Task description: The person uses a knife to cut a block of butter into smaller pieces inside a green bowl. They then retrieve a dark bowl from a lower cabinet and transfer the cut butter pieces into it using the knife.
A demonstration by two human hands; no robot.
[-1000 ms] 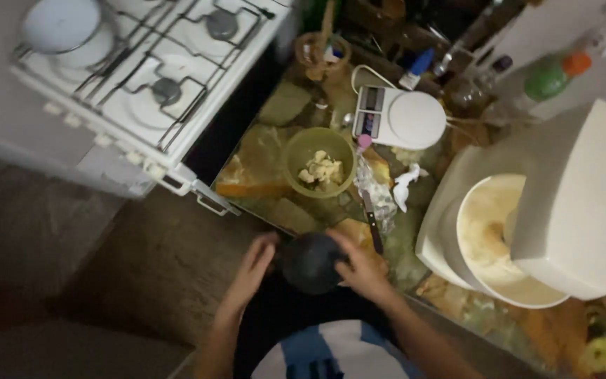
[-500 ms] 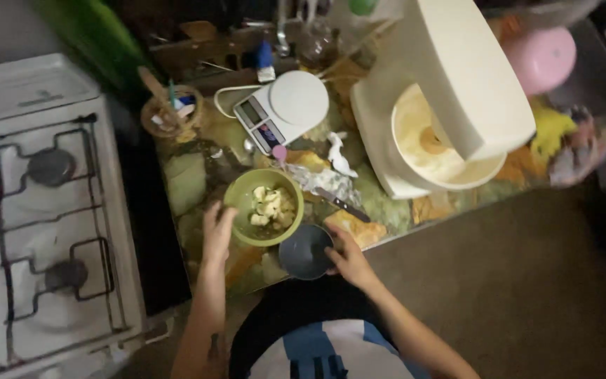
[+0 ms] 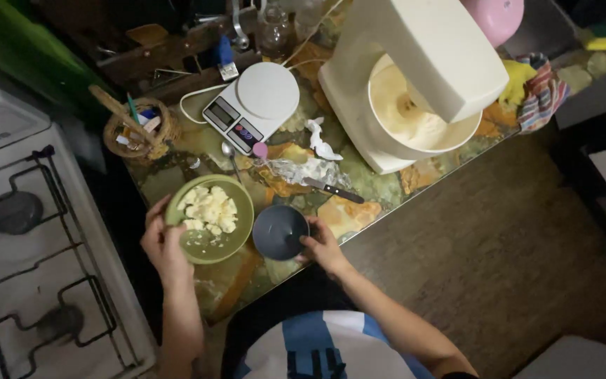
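Observation:
My left hand (image 3: 163,242) grips the near left rim of a green bowl (image 3: 236,235) that holds pale yellow chunks of butter (image 3: 210,208). My right hand (image 3: 322,247) holds the right rim of a small dark grey bowl (image 3: 280,231), which looks empty inside. Both bowls rest side by side on the patterned counter (image 3: 338,214), near its front edge.
A white kitchen scale (image 3: 254,105) sits behind the bowls, with a spoon (image 3: 231,158), crumpled foil (image 3: 301,169) and a knife (image 3: 332,189) in between. A cream stand mixer (image 3: 422,77) stands at the right. A gas stove (image 3: 29,253) is on the left, and a small basket (image 3: 135,130) of utensils beyond.
The view has swung to the right and moved closer. My left hand has shifted from beside the green bowl onto its rim. My right hand stays on the dark bowl.

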